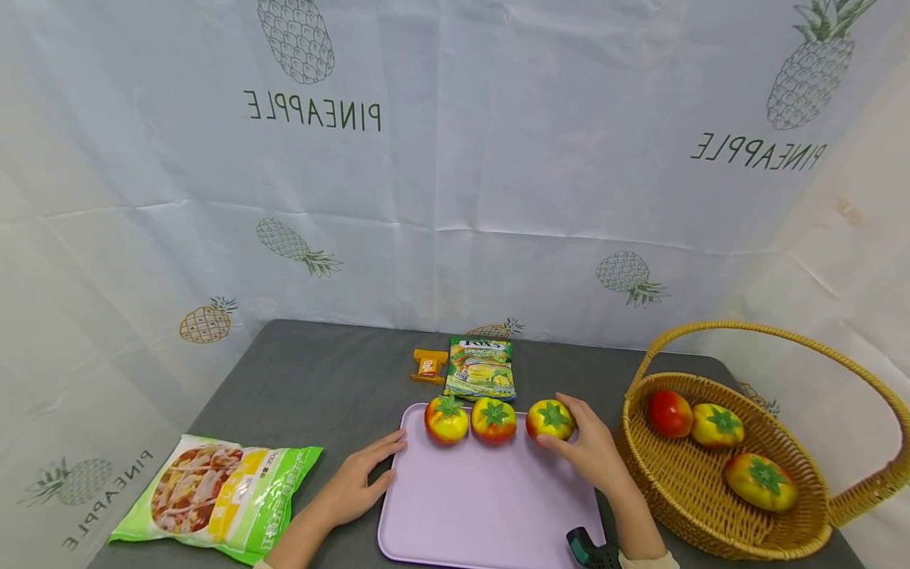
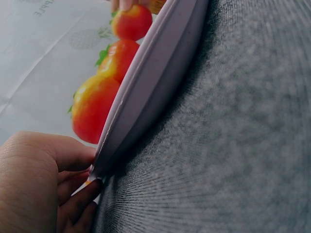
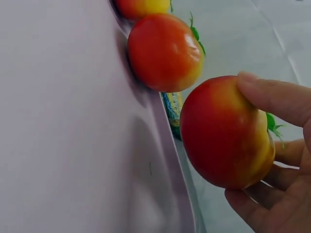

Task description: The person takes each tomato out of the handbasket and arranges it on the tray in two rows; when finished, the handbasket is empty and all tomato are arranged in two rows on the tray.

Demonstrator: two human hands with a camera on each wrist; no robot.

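My right hand (image 1: 590, 442) holds a red-and-yellow tomato (image 3: 228, 133) with a green leafy top, thumb on one side and fingers around the other. The held tomato is over the far right part of the lilac tray (image 1: 490, 506). Two similar tomatoes, a left one (image 1: 446, 420) and a middle one (image 1: 494, 420), sit in a row along the tray's far edge. With fingers fairly straight, my left hand (image 1: 355, 484) touches the tray's left rim. In the left wrist view its thumb and fingertips are right at the tray corner.
A wicker basket (image 1: 693, 514) with a tall handle stands at the right, holding a red tomato (image 1: 670, 413) and two yellowish ones. Behind the tray lie a green FOX'S packet (image 1: 480, 369) and a small orange wrapped snack (image 1: 430, 366). A green-and-white food bag (image 1: 213, 498) lies at the left.
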